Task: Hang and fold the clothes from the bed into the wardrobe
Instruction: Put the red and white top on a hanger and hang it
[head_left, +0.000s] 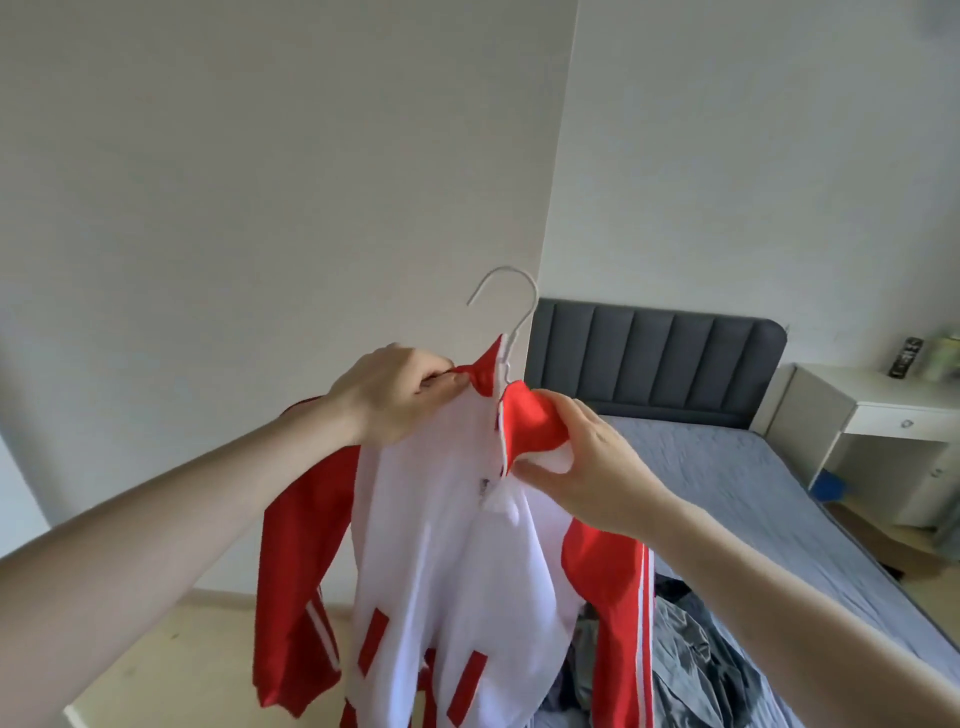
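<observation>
Only the hanger (511, 306) hook shows; its shoulders are hidden inside the jacket (447, 545), held above the bed's (737, 488) foot edge. Left hand (400, 395) and right hand (587, 467) each pinch the collar. Chest logo unreadable

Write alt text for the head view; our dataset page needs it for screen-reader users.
Two bare hands hold up a red and white jacket on a white hanger, the left hand pinching the red collar and the right hand gripping the other collar side. Behind lie a bed with a grey headboard, dark clothes and a white desk.
</observation>
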